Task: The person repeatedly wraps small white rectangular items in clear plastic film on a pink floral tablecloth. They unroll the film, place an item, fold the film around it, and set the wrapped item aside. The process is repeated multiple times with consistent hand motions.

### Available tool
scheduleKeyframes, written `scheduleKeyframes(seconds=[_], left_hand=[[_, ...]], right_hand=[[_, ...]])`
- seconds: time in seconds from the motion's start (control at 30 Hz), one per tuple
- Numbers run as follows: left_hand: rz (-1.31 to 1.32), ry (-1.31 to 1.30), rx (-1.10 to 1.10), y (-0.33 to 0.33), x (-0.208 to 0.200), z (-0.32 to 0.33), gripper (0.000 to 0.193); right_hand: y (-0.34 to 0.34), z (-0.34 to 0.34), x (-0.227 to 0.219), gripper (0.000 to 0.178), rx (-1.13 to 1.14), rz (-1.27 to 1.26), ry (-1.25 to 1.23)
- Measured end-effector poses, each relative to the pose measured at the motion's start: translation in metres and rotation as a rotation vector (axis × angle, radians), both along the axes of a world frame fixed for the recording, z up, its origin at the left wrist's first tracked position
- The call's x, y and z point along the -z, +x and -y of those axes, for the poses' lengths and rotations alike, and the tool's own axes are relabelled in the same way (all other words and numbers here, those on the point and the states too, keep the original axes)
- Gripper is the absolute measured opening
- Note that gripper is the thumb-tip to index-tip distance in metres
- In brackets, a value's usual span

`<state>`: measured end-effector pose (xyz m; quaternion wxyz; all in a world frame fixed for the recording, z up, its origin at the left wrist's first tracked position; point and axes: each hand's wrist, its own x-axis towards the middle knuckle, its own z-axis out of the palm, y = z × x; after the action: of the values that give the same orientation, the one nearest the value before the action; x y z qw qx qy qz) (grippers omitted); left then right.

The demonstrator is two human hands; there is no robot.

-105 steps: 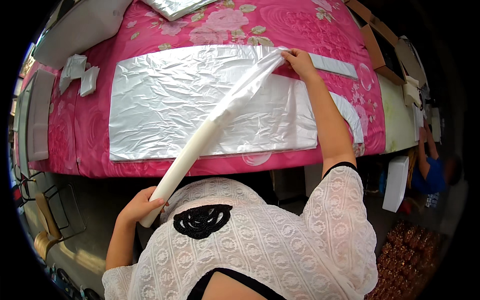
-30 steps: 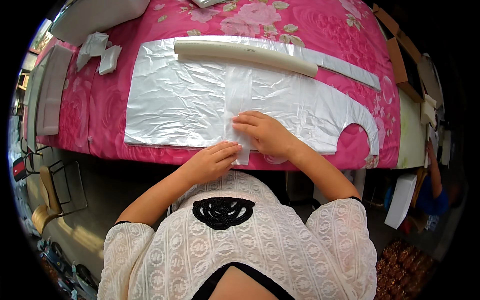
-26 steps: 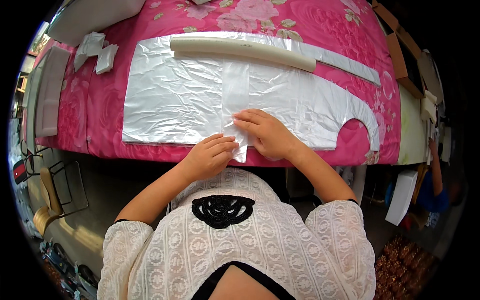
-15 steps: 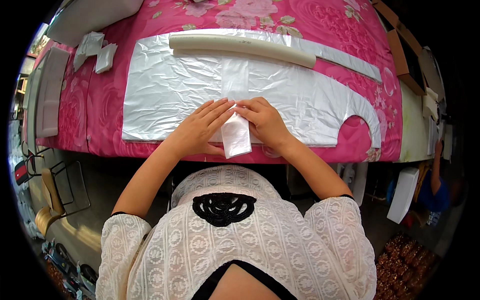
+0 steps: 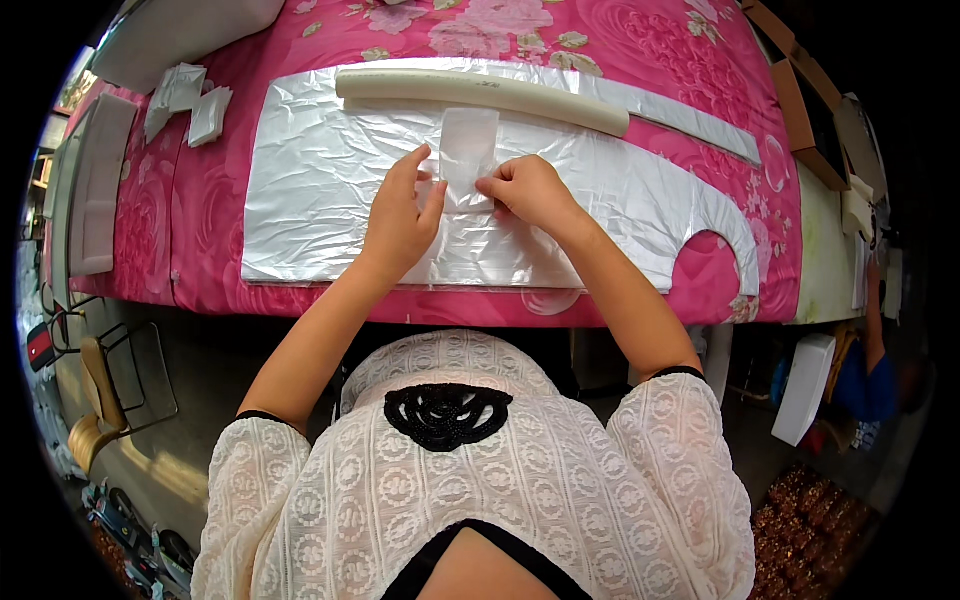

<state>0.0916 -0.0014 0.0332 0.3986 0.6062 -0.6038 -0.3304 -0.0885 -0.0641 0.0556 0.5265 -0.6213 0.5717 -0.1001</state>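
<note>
White strip (image 5: 467, 145): right hand (image 5: 534, 192) pinches its edge, tube (image 5: 480, 90) close beyond.

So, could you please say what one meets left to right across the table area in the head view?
White slab, small white packets, left grip, translucent plastic strip, right grip, brown cardboard box.

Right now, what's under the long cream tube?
The cream tube lies across crinkly silvery-white plastic sheeting, which rests on a pink flowered tablecloth. The bit directly beneath the tube is covered, so I can't see that.
</note>
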Motion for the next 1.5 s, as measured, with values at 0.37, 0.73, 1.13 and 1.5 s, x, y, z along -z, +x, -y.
scheduleKeyframes(seconds=[0.37, 0.73, 1.13, 1.5], left_hand=[[0.768, -0.200, 0.357, -0.014, 0.021, -0.013, 0.067], [0.750, -0.407, 0.329, -0.006, 0.014, 0.017, 0.046], [0.472, -0.444, 0.449, 0.017, 0.006, -0.046, 0.041], [0.103, 0.176, -0.065, 0.003, 0.001, -0.012, 0.057]], right_hand=[[0.005, -0.029, 0.017, 0.039, 0.001, -0.167, -0.815], [-0.020, 0.011, 0.029, 0.045, -0.512, 0.032, -0.931], [-0.019, -0.052, 0.037, 0.033, -0.406, 0.270, -0.968], [0.006, -0.007, 0.002, 0.028, -0.085, -0.112, -0.138]])
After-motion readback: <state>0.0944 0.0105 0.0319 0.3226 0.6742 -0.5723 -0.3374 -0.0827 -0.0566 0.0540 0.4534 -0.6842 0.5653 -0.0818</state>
